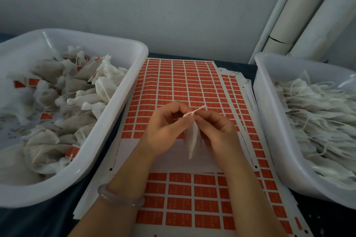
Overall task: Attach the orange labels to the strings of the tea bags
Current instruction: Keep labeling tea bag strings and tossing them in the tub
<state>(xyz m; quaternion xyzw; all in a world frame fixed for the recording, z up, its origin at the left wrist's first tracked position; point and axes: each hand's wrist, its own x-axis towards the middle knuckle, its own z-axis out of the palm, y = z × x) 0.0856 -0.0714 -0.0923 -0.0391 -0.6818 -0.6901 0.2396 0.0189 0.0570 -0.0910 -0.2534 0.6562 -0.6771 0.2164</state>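
Observation:
Sheets of orange labels (179,86) lie in the middle of the table, with a bare white strip where labels are gone. Above them, my left hand (165,129) and my right hand (215,129) meet. A white tea bag (193,140) hangs down between them. Its white string (196,111) sticks up and to the right from my fingertips. Both hands pinch the string near the top of the bag. Whether a label is between my fingers is hidden.
A white bin (107,140) on the left holds several tea bags with orange labels on their strings. A white bin (269,121) on the right holds several unlabelled tea bags with loose strings. White pipes (308,15) run up the wall at the back right.

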